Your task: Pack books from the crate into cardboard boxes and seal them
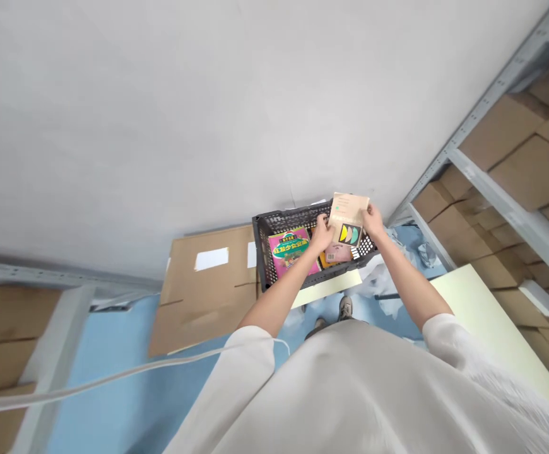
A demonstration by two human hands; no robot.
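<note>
A beige book (347, 213) with yellow, pale and green half-round shapes on its cover is held up over the right part of a black plastic crate (265, 267). My left hand (322, 234) grips its left edge and my right hand (373, 221) grips its right edge. Inside the crate, on the left, lies a pink book (279, 247) with a green and yellow title. A paler pink book (339, 253) lies under the held book, partly hidden by it, with an orange edge beside it.
Left of the crate is a large cardboard box (208, 284) with white labels. Shelves with brown boxes (534, 170) stand at the right, more boxes at the far left. A pale board (487, 309) lies right; a white cable (132, 373) crosses lower left.
</note>
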